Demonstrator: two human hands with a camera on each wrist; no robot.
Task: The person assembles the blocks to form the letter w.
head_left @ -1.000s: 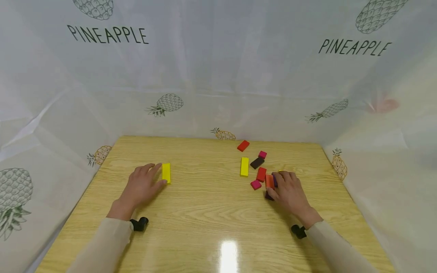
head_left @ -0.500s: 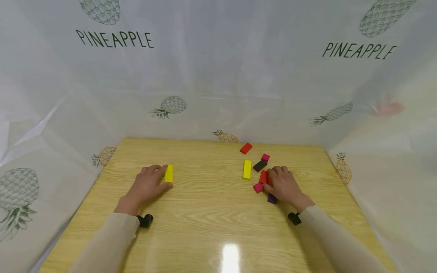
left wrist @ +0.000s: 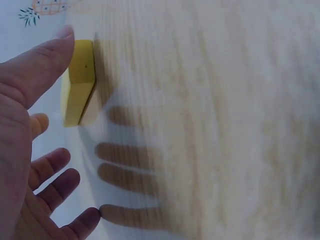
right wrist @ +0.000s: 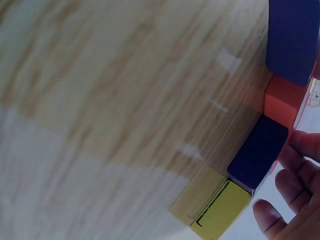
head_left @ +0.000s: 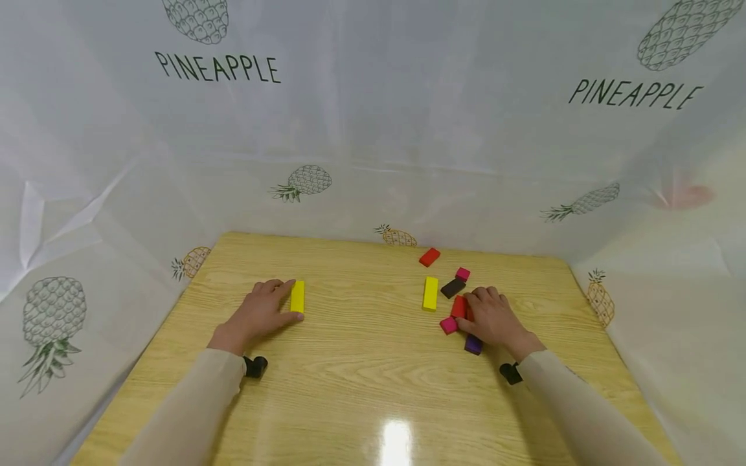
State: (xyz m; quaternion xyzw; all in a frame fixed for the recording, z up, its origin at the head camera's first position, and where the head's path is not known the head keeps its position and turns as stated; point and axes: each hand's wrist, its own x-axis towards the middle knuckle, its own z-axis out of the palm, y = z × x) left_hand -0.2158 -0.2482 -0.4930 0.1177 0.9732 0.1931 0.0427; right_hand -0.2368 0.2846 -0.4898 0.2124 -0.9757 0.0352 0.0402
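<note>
In the head view my left hand lies around a yellow block, thumb at its near end and index finger by its far end. The left wrist view shows the thumb against this block, the other fingers spread. My right hand rests over a cluster at the right; an orange-red block is partly covered beside a red block, a magenta block and a purple block. In the right wrist view its relaxed fingers are beside a row with a red-orange block and a yellow block.
Farther back on the wooden table lie another yellow block, a black block, a small magenta block and a red block. A pineapple-print sheet stands behind and at both sides.
My right hand has shifted left over the cluster, and the orange-red block now sits against the red one, mostly covered. The view has shifted slightly. My left hand stays beside its yellow block.
</note>
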